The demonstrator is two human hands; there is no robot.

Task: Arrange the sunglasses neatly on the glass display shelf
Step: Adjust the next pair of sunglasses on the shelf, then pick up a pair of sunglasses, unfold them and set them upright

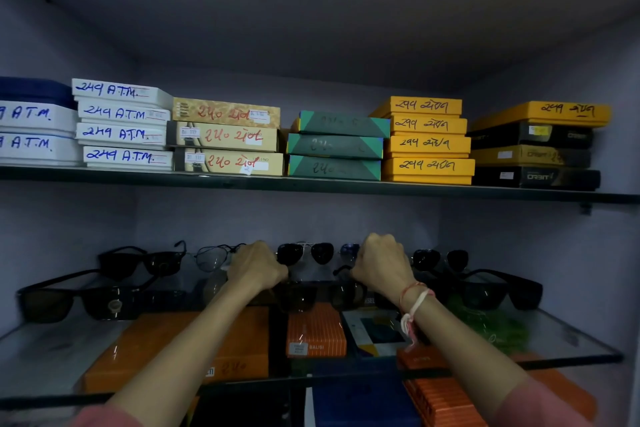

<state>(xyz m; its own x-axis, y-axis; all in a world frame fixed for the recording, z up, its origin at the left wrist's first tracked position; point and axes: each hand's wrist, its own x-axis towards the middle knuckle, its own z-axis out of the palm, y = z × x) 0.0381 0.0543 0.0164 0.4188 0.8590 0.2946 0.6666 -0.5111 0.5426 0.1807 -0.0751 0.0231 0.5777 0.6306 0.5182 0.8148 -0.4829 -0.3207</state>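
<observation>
The glass display shelf (52, 354) carries two rows of sunglasses. The back row has a black pair (145, 262), a clear-lens pair (213, 256), aviator sunglasses (305, 253) and a round dark pair (440, 259). The front row has large black sunglasses (74, 303) at the left and another black pair (498, 291) at the right. My left hand (258, 267) and my right hand (381, 265) are both fisted, side by side. Each seems to grip a temple of the dark sunglasses (311, 296) between and just below them. My fingers hide the grip.
The shelf above (311, 184) holds stacks of labelled boxes: white, beige, green, yellow and black. Orange boxes (317, 331) and a blue box (360, 402) lie under the glass. Grey cabinet walls close in on both sides.
</observation>
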